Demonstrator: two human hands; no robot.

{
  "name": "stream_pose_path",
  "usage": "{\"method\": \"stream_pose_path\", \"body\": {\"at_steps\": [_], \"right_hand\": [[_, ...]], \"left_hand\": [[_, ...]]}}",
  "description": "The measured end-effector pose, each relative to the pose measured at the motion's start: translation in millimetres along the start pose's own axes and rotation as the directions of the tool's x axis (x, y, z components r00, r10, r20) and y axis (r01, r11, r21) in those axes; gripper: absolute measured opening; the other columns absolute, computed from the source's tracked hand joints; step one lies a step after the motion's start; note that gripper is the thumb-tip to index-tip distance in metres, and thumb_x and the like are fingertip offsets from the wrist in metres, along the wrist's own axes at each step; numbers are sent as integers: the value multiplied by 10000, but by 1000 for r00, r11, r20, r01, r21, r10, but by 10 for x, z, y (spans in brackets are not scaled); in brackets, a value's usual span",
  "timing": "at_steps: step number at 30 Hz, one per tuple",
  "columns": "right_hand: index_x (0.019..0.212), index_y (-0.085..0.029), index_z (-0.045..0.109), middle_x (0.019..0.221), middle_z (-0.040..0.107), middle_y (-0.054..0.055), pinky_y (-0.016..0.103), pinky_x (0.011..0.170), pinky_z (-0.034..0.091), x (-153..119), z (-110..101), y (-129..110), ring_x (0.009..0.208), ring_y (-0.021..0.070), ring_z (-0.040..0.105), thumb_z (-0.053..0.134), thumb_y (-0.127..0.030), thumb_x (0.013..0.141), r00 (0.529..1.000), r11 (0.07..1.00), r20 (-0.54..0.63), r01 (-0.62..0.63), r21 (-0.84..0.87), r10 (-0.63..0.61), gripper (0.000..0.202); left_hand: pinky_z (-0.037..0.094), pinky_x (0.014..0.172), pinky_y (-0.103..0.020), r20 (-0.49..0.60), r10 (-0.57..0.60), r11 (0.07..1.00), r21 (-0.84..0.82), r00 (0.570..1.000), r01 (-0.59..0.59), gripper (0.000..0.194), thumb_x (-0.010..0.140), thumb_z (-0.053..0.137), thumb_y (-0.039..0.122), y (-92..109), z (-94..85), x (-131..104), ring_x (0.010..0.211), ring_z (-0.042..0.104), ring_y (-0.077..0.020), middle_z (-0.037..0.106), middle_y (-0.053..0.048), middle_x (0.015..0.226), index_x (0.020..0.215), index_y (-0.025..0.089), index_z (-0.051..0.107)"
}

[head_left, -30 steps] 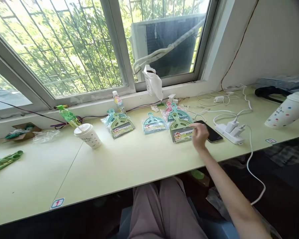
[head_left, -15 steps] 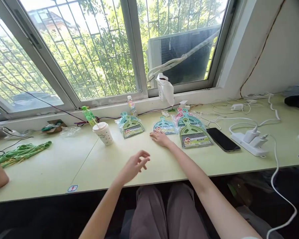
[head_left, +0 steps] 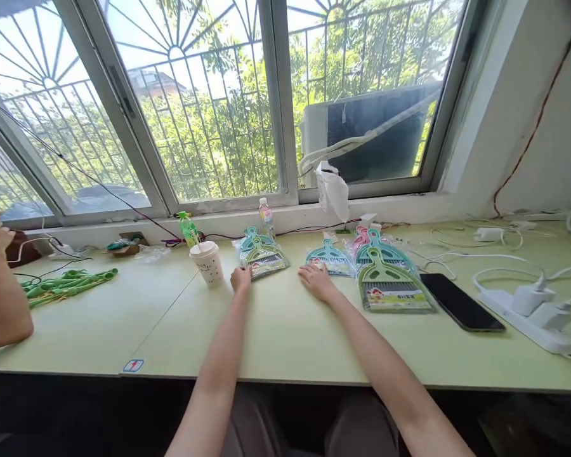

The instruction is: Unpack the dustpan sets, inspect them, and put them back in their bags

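My left hand (head_left: 241, 278) is closed at the left edge of a plastic-wrapped green dustpan and brush set (head_left: 268, 261), its fingers curled against the packet. Behind that lies a teal dustpan set (head_left: 253, 240), partly covered. My right hand (head_left: 316, 282) rests palm down with its fingers stretched out, their tips at the lower left edge of a light-blue dustpan set (head_left: 330, 257). Right of it, a larger green dustpan set (head_left: 393, 285) overlaps another teal set (head_left: 375, 244), and a pink one (head_left: 360, 235) shows behind.
A white paper cup (head_left: 207, 263) with a straw stands left of my left hand. A bottle (head_left: 266, 216) is by the sill. On the right lie a black phone (head_left: 461, 301) and a power strip (head_left: 528, 317) with cables. Another person's arm (head_left: 2, 298) is beside green strips (head_left: 69, 285).
My left hand has moved forward from above the table to the left green packet and closed on its edge. My right hand stays by the light-blue set. The view has tilted up.
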State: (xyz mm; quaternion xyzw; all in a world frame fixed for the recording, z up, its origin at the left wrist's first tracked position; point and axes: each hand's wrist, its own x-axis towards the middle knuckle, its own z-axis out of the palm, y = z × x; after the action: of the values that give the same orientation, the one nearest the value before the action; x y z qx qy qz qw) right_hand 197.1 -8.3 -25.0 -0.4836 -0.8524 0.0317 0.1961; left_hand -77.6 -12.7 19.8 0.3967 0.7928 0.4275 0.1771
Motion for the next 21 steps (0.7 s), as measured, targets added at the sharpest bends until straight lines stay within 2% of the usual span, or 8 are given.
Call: {"method": "stream_pose_path", "body": {"at_steps": [3,7,8,10,11,15,18,21], "right_hand": [[1277,-260,588,1472,531,69,710,1178,31,10,-9,-21,1432,249,389,320,-291,1007,1000,1000,12,-3,2,3,382],[1354,-234,525,1474,523,96,725,1169,-16,5,-3,-16,1432,269,383,335,-265,995,1000,999,-3,-5,-37,5,408],[1391,-225,489,1486,507,108,722,1171,-17,-2,-6,-12,1434,276,379,355,-257,985,1000,999,-28,-4,-51,2,429],[1460,-218,405,1537,439,121,721,1175,-2,-22,-30,-13,1441,288,362,411,-243,957,996,997,-91,13,-74,-20,503],[1483,-223,370,1562,402,119,716,1179,4,-34,-52,-21,1453,292,343,439,-231,940,992,995,-118,36,-89,-46,547],[1525,-245,304,1606,325,100,670,1206,-36,-81,-161,-123,1506,285,244,476,-149,896,957,962,-186,183,-205,-222,658],[1544,-236,273,1604,327,107,675,1204,-51,-97,-209,-230,1510,280,236,424,-95,910,914,933,-268,232,-274,-306,666],[1524,-256,329,1537,433,104,668,1213,8,-96,-214,-286,1460,264,334,344,-70,945,864,944,-402,212,-254,-303,609]], "left_hand": [[488,980,-446,162,-21,994,-104,987,38,185,852,620,299,-39,-7,73,1209,611,-354,708,-186,1051,962,152,639],[580,851,-354,408,-1,940,-312,913,141,250,862,520,149,-69,106,54,951,723,-233,720,-128,964,1099,118,591],[587,849,-357,506,46,851,-471,861,231,314,823,537,93,-77,138,37,935,725,-230,714,-143,990,1136,97,563],[591,852,-359,599,149,695,-629,787,348,422,753,568,20,-95,185,2,915,729,-223,707,-147,1031,1165,98,523],[590,862,-370,614,188,641,-668,767,378,474,722,585,-5,-102,199,-14,913,730,-224,703,-144,1055,1175,109,507],[549,956,-437,581,313,586,-741,751,329,578,681,656,-12,-89,218,-97,986,725,-242,685,-133,1178,1201,163,475],[467,1070,-465,552,477,543,-797,684,264,521,733,681,71,-12,222,-229,1147,668,-266,652,-135,1290,1216,178,518],[397,1149,-447,514,593,521,-832,619,191,471,727,677,69,91,231,-394,1252,600,-252,661,-97,1299,1180,176,606]]}}
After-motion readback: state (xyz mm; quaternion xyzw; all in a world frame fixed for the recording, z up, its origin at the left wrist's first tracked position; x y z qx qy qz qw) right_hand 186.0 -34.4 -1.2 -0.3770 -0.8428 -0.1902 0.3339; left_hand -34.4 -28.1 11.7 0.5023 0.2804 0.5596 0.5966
